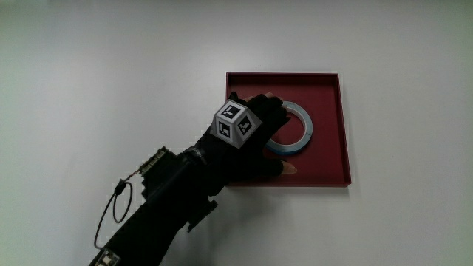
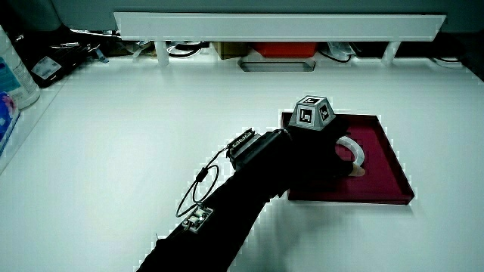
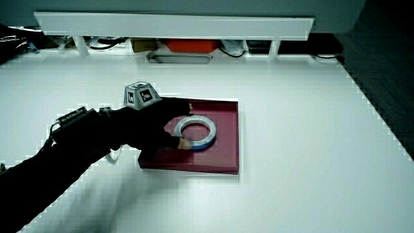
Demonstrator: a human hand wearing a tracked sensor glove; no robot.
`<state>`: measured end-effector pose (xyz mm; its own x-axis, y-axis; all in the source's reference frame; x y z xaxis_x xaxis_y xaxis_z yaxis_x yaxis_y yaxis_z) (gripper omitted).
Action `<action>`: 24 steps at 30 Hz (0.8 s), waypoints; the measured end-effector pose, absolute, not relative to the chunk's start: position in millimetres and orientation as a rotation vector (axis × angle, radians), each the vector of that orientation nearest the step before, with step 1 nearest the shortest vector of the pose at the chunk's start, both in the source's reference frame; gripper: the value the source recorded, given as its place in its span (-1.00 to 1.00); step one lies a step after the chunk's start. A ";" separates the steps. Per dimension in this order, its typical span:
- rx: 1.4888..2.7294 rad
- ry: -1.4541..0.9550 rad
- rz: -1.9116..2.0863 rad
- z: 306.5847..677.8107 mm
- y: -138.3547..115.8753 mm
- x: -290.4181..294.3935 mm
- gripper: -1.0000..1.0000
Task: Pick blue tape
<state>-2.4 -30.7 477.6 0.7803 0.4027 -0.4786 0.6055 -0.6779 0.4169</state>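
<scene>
A shallow dark red tray (image 1: 325,83) with low walls lies flat on the white worktop (image 1: 111,74). It is square in the main view. In both side views a low white partition (image 2: 280,26) runs along the worktop's edge farthest from the person. Under this partition a flat grey plate (image 2: 277,66) rests on the worktop, and some cables show there.
</scene>
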 end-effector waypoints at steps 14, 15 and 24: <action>2.359 0.710 -0.413 515.4 -24.8 4.7 0.00; 2.362 0.719 -0.423 516.3 -24.9 4.9 0.00; 2.409 0.777 -0.408 509.5 -20.6 10.1 0.35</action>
<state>10.1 -20.6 509.5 0.7845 0.4366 -0.4405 0.6105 -0.6686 0.4246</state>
